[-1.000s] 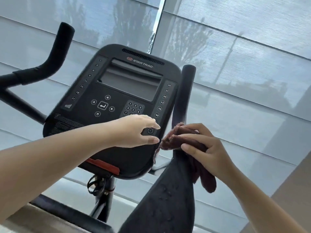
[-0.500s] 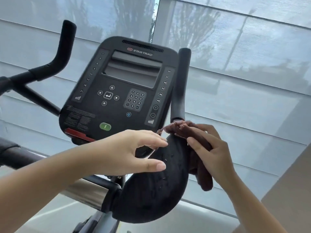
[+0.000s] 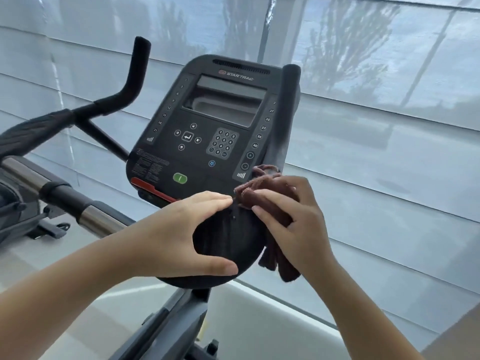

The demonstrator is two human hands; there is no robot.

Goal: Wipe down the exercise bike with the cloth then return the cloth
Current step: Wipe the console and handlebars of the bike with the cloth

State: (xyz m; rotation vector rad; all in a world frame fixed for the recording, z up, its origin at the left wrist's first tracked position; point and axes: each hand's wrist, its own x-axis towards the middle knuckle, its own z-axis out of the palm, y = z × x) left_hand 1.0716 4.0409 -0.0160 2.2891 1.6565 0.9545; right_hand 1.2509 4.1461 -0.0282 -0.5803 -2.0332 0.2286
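Note:
The black exercise bike fills the middle of the head view, with its console point(image 3: 207, 131) tilted toward me. A dark maroon cloth point(image 3: 262, 190) is bunched on the right handlebar's padded bend point(image 3: 228, 237), and one end hangs down on the right. My right hand point(image 3: 293, 219) is closed on the cloth and presses it against the pad. My left hand point(image 3: 181, 229) cups the left side of that pad, thumb underneath and fingers spread on top, with fingertips almost touching the cloth.
The right handlebar's upright grip point(image 3: 285, 113) rises just behind the cloth. The left handlebar point(image 3: 130, 81) and a chrome-and-black crossbar point(image 3: 70, 203) lie to the left. Shaded windows point(image 3: 376, 126) stand close behind the bike. The frame post point(image 3: 176, 315) runs down below my hands.
My left hand left the console's lower right corner and came down onto the handlebar pad. The view shifted, so more of the bike shows at left. My right hand stayed on the cloth.

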